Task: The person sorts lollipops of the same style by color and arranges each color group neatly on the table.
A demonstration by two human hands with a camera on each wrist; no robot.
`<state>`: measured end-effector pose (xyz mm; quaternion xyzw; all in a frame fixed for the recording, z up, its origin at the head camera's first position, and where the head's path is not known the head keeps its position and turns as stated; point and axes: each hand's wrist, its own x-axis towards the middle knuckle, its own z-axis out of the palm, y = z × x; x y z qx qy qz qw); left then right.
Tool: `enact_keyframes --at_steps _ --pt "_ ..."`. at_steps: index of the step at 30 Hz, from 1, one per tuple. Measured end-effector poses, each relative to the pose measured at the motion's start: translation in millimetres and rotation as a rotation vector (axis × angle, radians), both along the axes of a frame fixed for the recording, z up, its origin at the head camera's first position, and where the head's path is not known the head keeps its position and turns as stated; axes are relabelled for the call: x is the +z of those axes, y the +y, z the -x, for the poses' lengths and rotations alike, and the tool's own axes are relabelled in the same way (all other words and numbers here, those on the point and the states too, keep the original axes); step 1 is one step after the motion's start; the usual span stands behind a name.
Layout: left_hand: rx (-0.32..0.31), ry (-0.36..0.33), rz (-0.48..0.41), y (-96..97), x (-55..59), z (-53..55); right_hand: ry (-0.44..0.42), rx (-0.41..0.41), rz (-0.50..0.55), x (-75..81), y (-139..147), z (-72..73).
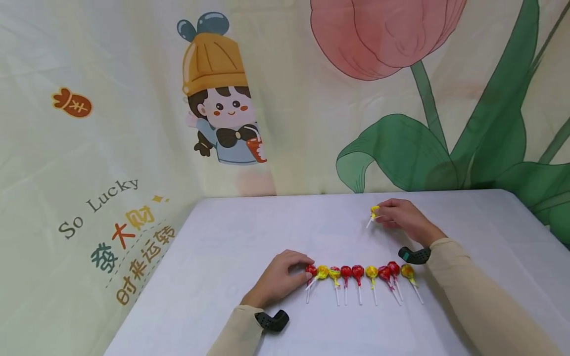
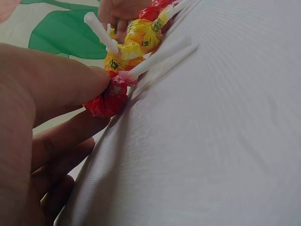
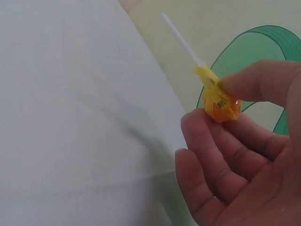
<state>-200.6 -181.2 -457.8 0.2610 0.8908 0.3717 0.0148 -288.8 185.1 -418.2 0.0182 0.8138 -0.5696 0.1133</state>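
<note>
Woven white cloth (image 1: 249, 227), round lollipops (image 1: 358, 271)

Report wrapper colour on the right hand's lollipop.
Wrapper is yellow and orange; shows best in right wrist view.

A yellow lollipop (image 3: 221, 109) hangs beyond the rowed lollipops (image 1: 358, 271)

From the person's head, a camera looks forward and down over a white cloth-covered desk (image 1: 240, 232) toward a cream fabric backdrop (image 1: 294, 99) printed with broad green leaves (image 1: 401, 153), the widest and farthest of three views. The left-wrist camera peers close past the left-hand grip (image 2: 42, 89) along a row of red and yellow wrapped lollipops (image 2: 123, 61), the desk steeply tilted. The right-wrist camera looks close across the right-hand grip (image 3: 249, 160) at a round, yellow-and-orange wrapped lollipop (image 3: 218, 101). Head and left-wrist views share the row; desk and leaves appear in all three.
</note>
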Motion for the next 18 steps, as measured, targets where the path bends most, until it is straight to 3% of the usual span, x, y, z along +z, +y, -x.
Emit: enact_keyframes --at_steps 18 --pt "-0.020 0.025 0.012 -3.5 0.4 -1.2 -0.012 0.078 -0.025 -6.6 -18 21.9"
